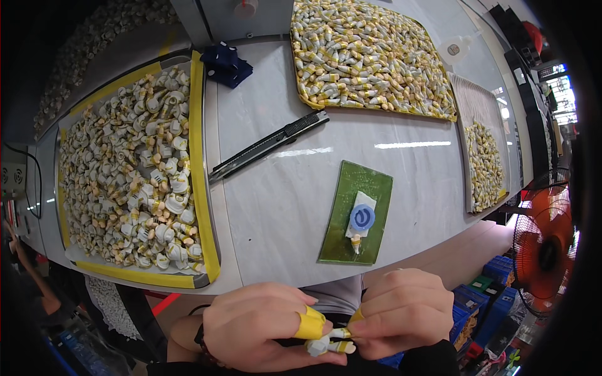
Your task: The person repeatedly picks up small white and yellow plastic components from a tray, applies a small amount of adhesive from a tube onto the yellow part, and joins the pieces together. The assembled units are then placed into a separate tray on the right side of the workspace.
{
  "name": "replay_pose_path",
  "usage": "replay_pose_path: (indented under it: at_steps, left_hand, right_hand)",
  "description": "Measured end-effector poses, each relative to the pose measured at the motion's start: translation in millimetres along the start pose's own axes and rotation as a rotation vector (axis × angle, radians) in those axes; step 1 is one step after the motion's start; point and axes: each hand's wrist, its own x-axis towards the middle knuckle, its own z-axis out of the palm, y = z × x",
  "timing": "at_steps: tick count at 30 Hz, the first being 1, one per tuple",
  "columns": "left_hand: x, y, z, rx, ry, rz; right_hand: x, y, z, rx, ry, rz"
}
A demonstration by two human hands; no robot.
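Observation:
My left hand (260, 323) is closed in a pinch, with yellow tape round a finger. It grips a small white toy figure part (318, 346) with yellow bands and a pale, peach-tipped limb. Close beside it, my right hand (407, 310) also pinches; yellow tape shows at a finger. Between its thumb and forefinger is the end of a small white limb piece (339, 334), which meets the figure part; whether they are joined I cannot tell. Beyond the hands, a green mat (342, 241) carries a round blue piece (362, 217) on a white pad, with another limb piece (356, 244) below it.
On the left stands a yellow-taped tray (205, 250) heaped with white figure parts. A second tray (376, 108) of limb pieces lies at the back, a smaller tray (476, 100) to its right. A black utility knife (269, 144) lies mid-table. An orange fan (544, 250) stands at right.

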Motion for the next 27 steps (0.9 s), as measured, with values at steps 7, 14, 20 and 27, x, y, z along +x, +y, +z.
replay_pose_path:
  at_steps: [7,14,20,27]
  left_hand:
    - [10,-32,-25,-0.002,-0.312,0.357]
    - [9,-31,-25,-0.011,-0.31,0.335]
    - [27,16,-71,0.507,-0.499,0.16]
    - [74,80,-148,1.301,-0.205,-0.018]
  right_hand:
    - [-2,-1,0,0.035,-0.004,0.041]
    - [-3,-2,0,0.047,-0.009,0.083]
    - [-1,0,-5,-0.016,-0.024,0.067]
    - [-11,11,-10,-0.072,0.085,0.01]
